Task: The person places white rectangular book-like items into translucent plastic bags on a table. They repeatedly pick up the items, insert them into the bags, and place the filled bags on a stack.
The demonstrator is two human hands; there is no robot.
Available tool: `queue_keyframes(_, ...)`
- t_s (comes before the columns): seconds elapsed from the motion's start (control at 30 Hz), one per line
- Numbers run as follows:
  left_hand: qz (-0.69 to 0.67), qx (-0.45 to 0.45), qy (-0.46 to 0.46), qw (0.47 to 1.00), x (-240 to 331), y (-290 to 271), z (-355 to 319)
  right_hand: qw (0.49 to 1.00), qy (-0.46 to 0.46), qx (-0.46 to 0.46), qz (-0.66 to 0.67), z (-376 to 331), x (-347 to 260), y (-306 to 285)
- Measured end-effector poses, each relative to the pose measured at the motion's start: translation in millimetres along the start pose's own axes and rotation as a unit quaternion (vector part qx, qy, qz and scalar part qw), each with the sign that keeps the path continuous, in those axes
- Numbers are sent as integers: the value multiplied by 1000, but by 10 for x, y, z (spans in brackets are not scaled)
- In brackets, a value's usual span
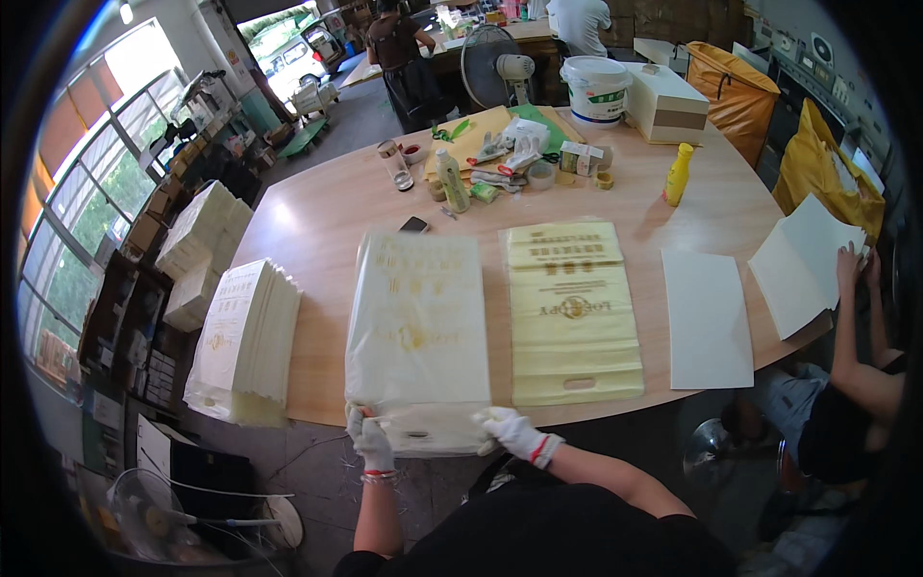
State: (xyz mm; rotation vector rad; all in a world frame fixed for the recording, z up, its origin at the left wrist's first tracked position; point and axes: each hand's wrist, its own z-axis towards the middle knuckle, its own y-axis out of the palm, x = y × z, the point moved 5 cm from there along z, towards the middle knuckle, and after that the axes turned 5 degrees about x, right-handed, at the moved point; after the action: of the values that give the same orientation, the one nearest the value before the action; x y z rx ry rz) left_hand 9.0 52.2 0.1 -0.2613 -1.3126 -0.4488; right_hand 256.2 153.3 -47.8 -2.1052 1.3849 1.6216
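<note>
Straight in front of me on the table lies a translucent plastic bag with something white and flat inside, its faint print showing. The handle end hangs past the table's near edge. Wearing a white glove, my left hand is closed on the left corner of that end. At the opposite corner my right hand, also gloved, has its fingers closed round the plastic. Just right of the bag is a flat pile of pale yellow printed bags with a cut-out handle. A white rectangular block or board lies farther right.
Filled bags stand stacked at the table's left edge. At right, a co-worker's hands hold an open white board. A yellow bottle, a white bucket, a green-white bottle and gloves sit toward the far side.
</note>
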Motion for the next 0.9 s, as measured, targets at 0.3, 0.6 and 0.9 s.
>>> queue_keyframes(0.3, 389, -193, -268, 860, -1744, -899, -1069, 965, -61, -67, -246, -364, 269, -311)
queue_keyframes(0.6, 260, -433, 300, 810, 16, 2816, -1864, 951, -23, 307, -27, -1381, 345, -1874)
queue_keyframes(0.9, 275, -622, 77, 729, -426, 3172, -1629, 970, -19, 240, -22, -1337, 56, -1801)
